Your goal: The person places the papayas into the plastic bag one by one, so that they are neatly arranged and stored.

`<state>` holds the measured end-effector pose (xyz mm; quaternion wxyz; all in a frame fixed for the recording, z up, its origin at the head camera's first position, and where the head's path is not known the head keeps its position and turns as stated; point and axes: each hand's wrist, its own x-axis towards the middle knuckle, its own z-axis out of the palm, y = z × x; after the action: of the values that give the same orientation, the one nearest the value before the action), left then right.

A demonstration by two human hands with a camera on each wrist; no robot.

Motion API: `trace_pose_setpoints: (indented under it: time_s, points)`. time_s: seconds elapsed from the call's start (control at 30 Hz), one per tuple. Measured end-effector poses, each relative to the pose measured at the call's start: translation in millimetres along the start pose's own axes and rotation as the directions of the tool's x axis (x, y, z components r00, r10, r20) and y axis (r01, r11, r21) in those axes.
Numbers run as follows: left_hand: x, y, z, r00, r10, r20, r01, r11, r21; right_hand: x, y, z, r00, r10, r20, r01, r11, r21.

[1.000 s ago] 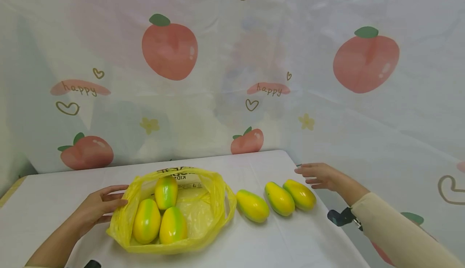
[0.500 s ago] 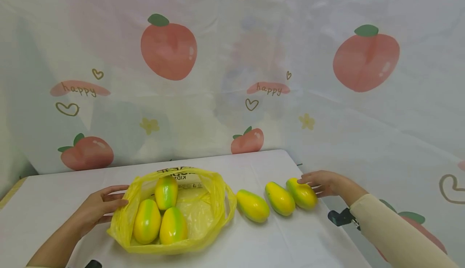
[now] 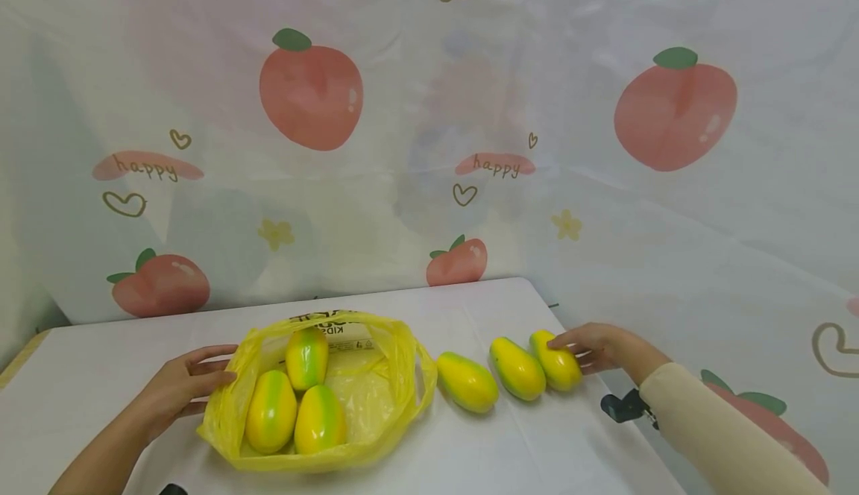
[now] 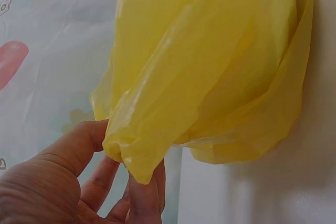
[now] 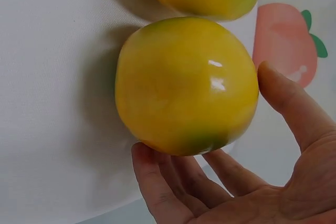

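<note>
My left hand (image 3: 181,387) pinches the rim of a yellow plastic bag (image 3: 382,435) at its left side; in the left wrist view the thumb and fingers (image 4: 144,198) close on a gathered corner. Three glossy yellow-green papayas (image 3: 271,409) sit inside the open bag. On the right, my right hand (image 3: 600,346) grips the rightmost papaya (image 3: 555,361) of a row of three on the table. The right wrist view shows the thumb (image 5: 283,95) on one side of this fruit and the fingers curled against its lower side.
Two more papayas, the middle one (image 3: 517,368) and the left one (image 3: 467,383), lie between the bag and my right hand. The white table (image 3: 537,450) ends just right of the row. A fruit-print cloth (image 3: 403,107) hangs behind.
My right hand has come down and left from beside the table edge onto the rightmost papaya and grips it; that fruit has shifted slightly. The left hand and bag stay in place.
</note>
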<state>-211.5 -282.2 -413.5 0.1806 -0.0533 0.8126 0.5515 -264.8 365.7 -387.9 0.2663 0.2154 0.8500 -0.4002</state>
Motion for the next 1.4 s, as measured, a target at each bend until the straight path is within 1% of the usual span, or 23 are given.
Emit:
trace_pose_setpoints:
  time_s: [0.17, 0.3, 0.5, 0.67, 0.83, 0.97, 1.13, 1.23, 1.4]
  points:
    - [-0.1, -1.4, 0.6, 1.0, -0.001, 0.001, 0.001, 1.0, -0.005, 1.7, 4.2, 0.8, 1.0, 0.011, -0.006, -0.011, 1.0, -0.001]
    - [0.5, -1.7, 0.8, 1.0, 0.001, 0.002, -0.001, 1.0, -0.009, 1.5, 6.5, 1.1, 1.0, 0.028, 0.01, -0.028, 0.999, 0.019]
    - [0.3, -1.8, 1.2, 1.0, 0.003, 0.003, -0.003, 1.0, -0.009, -0.7, 7.3, 1.8, 0.999, 0.039, 0.038, -0.04, 0.999, 0.022]
    - [0.0, -1.6, 1.5, 1.0, -0.007, 0.002, 0.007, 1.0, -0.006, -1.4, 8.5, 2.0, 0.998, 0.052, 0.035, -0.053, 0.998, 0.037]
    - [-0.4, -1.1, 1.7, 1.0, -0.002, 0.005, 0.002, 1.0, -0.011, -2.0, 8.8, 0.1, 0.998, 0.054, 0.041, -0.056, 0.997, 0.055]
    - [-0.1, -0.6, 1.1, 1.0, -0.001, 0.005, 0.001, 1.0, -0.011, -4.5, 5.4, -2.9, 0.998, 0.044, 0.051, -0.047, 0.996, 0.071]
    - [0.7, 0.3, 0.5, 1.0, -0.001, 0.004, 0.001, 1.0, -0.012, -9.0, -3.1, -7.3, 0.998, 0.039, 0.057, -0.041, 0.998, 0.041]
    - [0.9, 1.0, 0.0, 1.0, -0.002, 0.006, 0.002, 1.0, -0.005, -12.1, -8.0, -10.1, 0.997, 0.031, 0.07, -0.034, 0.999, 0.041]
    - [0.6, 2.5, -0.5, 1.0, 0.0, 0.004, 0.0, 1.0, 0.006, -18.8, -16.4, -14.6, 0.993, -0.011, 0.119, 0.004, 0.998, 0.063]
